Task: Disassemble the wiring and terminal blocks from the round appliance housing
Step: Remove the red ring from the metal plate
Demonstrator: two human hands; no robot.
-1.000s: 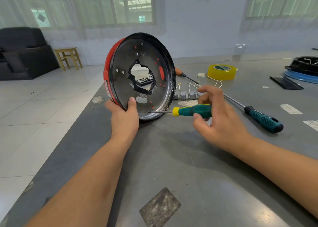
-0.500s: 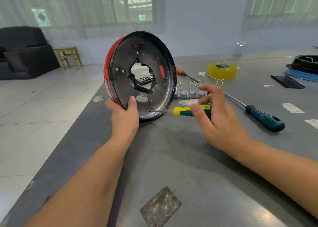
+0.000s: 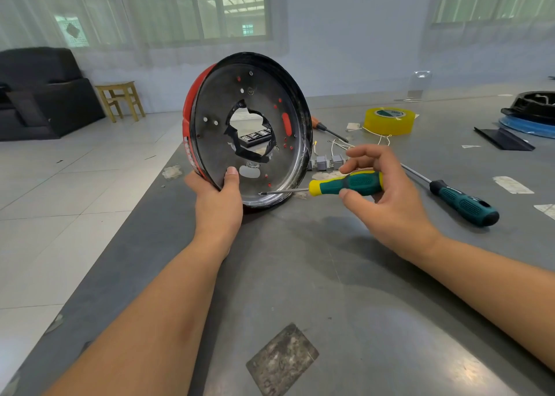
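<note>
Head view: the round appliance housing stands on its rim near the left edge of the grey worktable, its flat metal underside turned toward the camera and its red shell behind. The left hand grips the lower rim, thumb pressed on the plate and fingers curled out of sight behind. The right hand pinches the green-and-yellow screwdriver between thumb and fingertips, the other fingers loosely spread; the shaft lies almost level and its tip meets a small screw low on the plate. Just behind the housing, on the table, lie grey terminal blocks with thin white wires, already free of the shell. A longer dark-handled screwdriver lies toward the right edge, a roll of yellow tape sits farther back, and an orange-handled tool is partly hidden behind the housing.

The housing looks like thin stamped sheet: light, stiff, and likely to roll or tip on its curved rim, so the rim is the sound place to hold it. The jagged central cutout looks sharp and best avoided. The wires look thin and easily bent; the blocks would be better lifted by their plastic bodies
</note>
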